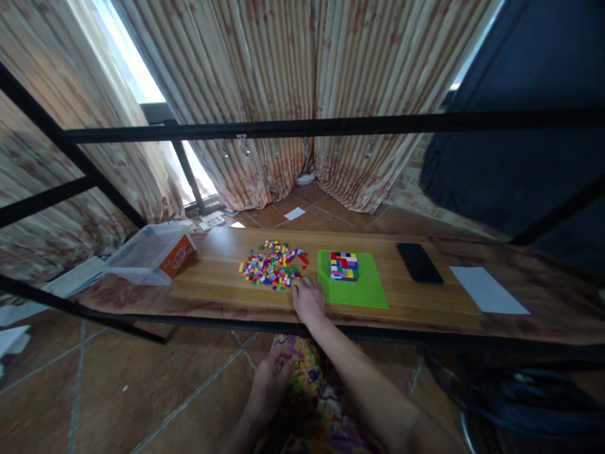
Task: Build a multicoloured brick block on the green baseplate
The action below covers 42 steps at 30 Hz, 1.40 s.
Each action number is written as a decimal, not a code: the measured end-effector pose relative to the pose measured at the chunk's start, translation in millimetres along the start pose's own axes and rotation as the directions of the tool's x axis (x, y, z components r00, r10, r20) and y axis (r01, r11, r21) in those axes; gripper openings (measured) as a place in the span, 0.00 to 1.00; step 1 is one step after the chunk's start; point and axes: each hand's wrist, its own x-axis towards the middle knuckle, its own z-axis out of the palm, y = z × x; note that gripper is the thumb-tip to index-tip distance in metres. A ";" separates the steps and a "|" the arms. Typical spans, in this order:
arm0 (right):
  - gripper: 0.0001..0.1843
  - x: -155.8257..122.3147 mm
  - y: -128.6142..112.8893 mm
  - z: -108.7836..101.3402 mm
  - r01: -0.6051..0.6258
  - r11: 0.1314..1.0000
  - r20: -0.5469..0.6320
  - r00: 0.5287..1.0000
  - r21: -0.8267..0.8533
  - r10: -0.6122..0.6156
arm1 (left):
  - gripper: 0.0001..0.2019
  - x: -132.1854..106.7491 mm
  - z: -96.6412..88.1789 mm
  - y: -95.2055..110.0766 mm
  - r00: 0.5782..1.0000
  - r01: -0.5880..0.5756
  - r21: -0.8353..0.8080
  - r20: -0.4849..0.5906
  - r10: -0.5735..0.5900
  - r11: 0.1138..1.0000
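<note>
Inspection at the bench: one wooden board (222,277) lies beneath the right hand (308,299), which rests on its near edge, knuckles up and fingers curled down. Whether anything is pinched under those fingers cannot be told. The left hand (271,372) lies well below and short of the right, on patterned clothing at the lap, fingers loose and holding nothing visible. One clear plastic box (142,252), with an orange carton (177,257) inside, sits far left of the right hand, off the board's end. One green baseplate (363,290) lies just right of the hand, its near corner almost touching the knuckles. It is judged thin, stiff and light, best taken by an edge. One white sheet (489,290) lies furthest right, and one dark phone (419,263) lies between it and the baseplate. One loose pile of small bricks (273,265) spreads just beyond and left of the fingertips; the bricks are too many and too small to count. They are judged hard, very light, smooth and prone to scatter, each best pinched on opposite side faces. One stacked brick block (344,265) stands on the baseplate's far half, beyond and right of the hand. It is rigid, though pressed joints may part if levered.
</note>
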 end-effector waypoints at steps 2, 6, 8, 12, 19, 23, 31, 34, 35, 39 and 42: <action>0.08 -0.4 -0.1 0.4 -0.001 1.000 -0.007 1.000 -0.002 0.001 | 0.08 2.6 3.6 2.6 1.000 -0.004 0.024 0.023 0.003 1.000; 0.06 1.0 -1.0 0.7 -0.020 1.000 -0.014 1.000 0.020 0.020 | 0.07 7.7 7.7 2.5 0.999 0.000 0.066 0.036 -0.002 0.998; 0.05 2.4 -1.5 0.8 -0.031 0.999 -0.005 1.000 0.026 0.031 | 0.08 10.6 8.0 2.5 0.999 -0.005 0.085 0.032 0.003 0.996; 0.07 3.6 -1.3 2.0 -0.055 0.998 -0.004 0.998 0.041 0.055 | 0.09 17.4 5.9 6.3 0.998 -0.022 0.174 0.056 0.012 0.984; 0.13 -9.6 6.5 -13.4 -0.007 0.937 -0.085 0.996 0.350 0.039 | 0.09 29.3 3.0 17.5 0.999 -0.052 0.286 0.027 0.046 0.957; 0.16 -23.9 32.1 -43.2 -0.002 0.842 -0.157 0.982 0.540 0.103 | 0.08 34.4 14.5 25.9 0.993 -0.073 0.270 0.110 0.045 0.960; 0.16 -27.1 114.3 -79.4 -0.239 0.774 -0.215 0.875 0.587 0.434 | 0.08 61.8 57.0 74.9 0.949 -0.283 0.240 0.212 0.234 0.929; 0.16 -17.6 121.9 -80.7 -0.244 0.789 -0.222 0.875 0.564 0.430 | 0.10 79.6 70.5 101.4 0.898 -0.428 0.302 0.245 0.364 0.852; 0.16 -13.3 121.0 -80.9 -0.239 0.800 -0.227 0.879 0.550 0.418 | 0.10 85.9 74.5 109.0 0.876 -0.478 0.350 0.258 0.408 0.806; 0.16 3.1 112.8 -81.3 -0.225 0.847 -0.219 0.905 0.481 0.365 | 0.17 108.8 89.7 129.6 0.722 -0.667 0.561 0.323 0.612 0.490; 0.16 6.5 113.9 -80.1 -0.224 0.850 -0.224 0.904 0.476 0.363 | 0.20 120.1 99.0 134.8 0.668 -0.666 0.696 0.395 0.630 0.269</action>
